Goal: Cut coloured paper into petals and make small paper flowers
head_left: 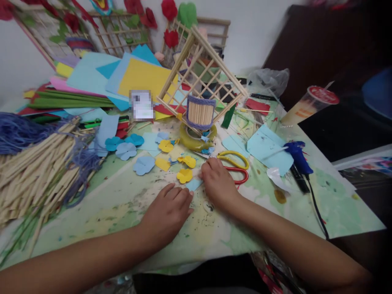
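Observation:
A small piece of light blue paper [194, 185] lies between my two hands, low over the table. My left hand [168, 214] has bent fingers closed at its left edge. On the other side, my right hand [219, 181] is curled with its fingertips at the paper's right edge; its grip is partly hidden. Just beyond the right hand rest scissors with one yellow and one red handle [241, 175]. Yellow paper flowers [184, 176] and blue paper flowers [143, 165] are scattered ahead of my left hand.
A stick lattice frame with a small basket [200, 112] stands by a yellow tape roll [192, 139]. Bundled sticks [45, 171] and purple yarn [18, 130] are left. A blue glue gun [298, 157] with cord, light blue sheets [269, 149] and a drink cup [309, 106] are right.

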The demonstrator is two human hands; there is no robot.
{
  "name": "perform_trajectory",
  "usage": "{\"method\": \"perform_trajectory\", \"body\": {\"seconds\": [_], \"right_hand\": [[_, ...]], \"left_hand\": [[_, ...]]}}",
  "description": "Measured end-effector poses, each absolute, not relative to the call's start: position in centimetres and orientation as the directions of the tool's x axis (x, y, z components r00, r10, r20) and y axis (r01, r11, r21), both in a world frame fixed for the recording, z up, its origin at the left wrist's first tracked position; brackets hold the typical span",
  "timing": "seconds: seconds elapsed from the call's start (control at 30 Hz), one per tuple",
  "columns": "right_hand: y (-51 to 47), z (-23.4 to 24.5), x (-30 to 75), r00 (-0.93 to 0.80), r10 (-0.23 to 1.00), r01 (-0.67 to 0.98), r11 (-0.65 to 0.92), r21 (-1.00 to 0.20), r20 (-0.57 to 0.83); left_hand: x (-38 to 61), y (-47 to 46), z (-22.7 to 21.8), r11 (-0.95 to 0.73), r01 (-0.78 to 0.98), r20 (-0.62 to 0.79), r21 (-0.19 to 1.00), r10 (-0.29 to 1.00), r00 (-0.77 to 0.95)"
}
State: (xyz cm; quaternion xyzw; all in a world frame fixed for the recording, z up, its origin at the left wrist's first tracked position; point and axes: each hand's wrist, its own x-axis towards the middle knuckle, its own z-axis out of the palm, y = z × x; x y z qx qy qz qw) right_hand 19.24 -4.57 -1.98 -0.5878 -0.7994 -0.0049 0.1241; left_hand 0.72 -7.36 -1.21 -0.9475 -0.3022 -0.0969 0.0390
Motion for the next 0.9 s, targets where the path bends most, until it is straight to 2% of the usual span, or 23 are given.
{"method": "perform_trajectory", "body": {"seconds": [0.1,0.2,0.27,0.4,0.6,0.8,0.9], "right_hand": [[-4.4,-1.6,19.7,-0.238,0.950,0.921,0.287,-0.263,0.202],[-4.7,-1.1,20.1,-0.240,0.947,0.856,0.310,-0.413,0.213],[-5.0,-0.9,20.2,-0.314,0.924,0.818,0.381,-0.432,0.219],[-5.5,-0.8,20.1,-0.403,0.888,0.798,0.459,-0.390,0.220],[-5.3,-1.2,20.6,-0.407,0.881,0.718,0.472,-0.511,0.240],[-4.8,-1.8,21.4,-0.371,0.863,0.552,0.503,-0.666,0.344],[-4.6,-1.8,21.7,-0.347,0.835,0.466,0.549,-0.694,0.427]], "left_hand": [[0.8,-7.2,-1.0,-0.813,0.582,0.207,-0.013,0.567,0.797],[1.0,-7.0,-0.7,-0.812,0.582,0.195,0.043,0.578,0.792],[1.1,-6.9,-0.5,-0.804,0.587,0.192,0.093,0.593,0.782],[1.0,-6.5,-0.2,-0.779,0.581,0.179,0.238,0.623,0.762],[0.1,-5.5,-0.2,-0.589,0.645,0.203,0.487,0.795,0.572],[0.7,-5.4,-0.2,-0.463,0.712,0.194,0.528,0.882,0.429],[1.4,-5.3,0.0,-0.427,0.716,0.145,0.553,0.895,0.422]]}}
